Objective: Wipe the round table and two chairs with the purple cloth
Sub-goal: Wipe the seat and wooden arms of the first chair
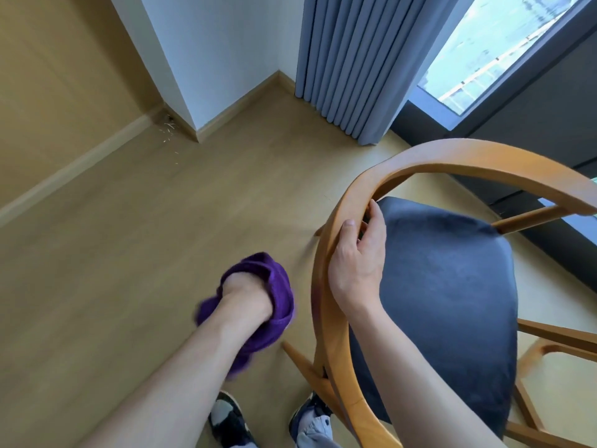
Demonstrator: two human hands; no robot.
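Note:
A wooden chair with a curved back rail and a dark blue seat cushion stands at the right of the head view. My right hand grips the curved rail, thumb on the outer face and fingers curled round the inner side. To the left of the chair, above the floor, my left hand holds the bunched purple cloth, which wraps round the fingers and hides them. The cloth is apart from the chair. The round table is out of view.
Light wood floor spreads to the left. A wall corner with skirting stands at the back, grey-blue curtains and a window at the back right. My two shoes are by the chair's rear leg.

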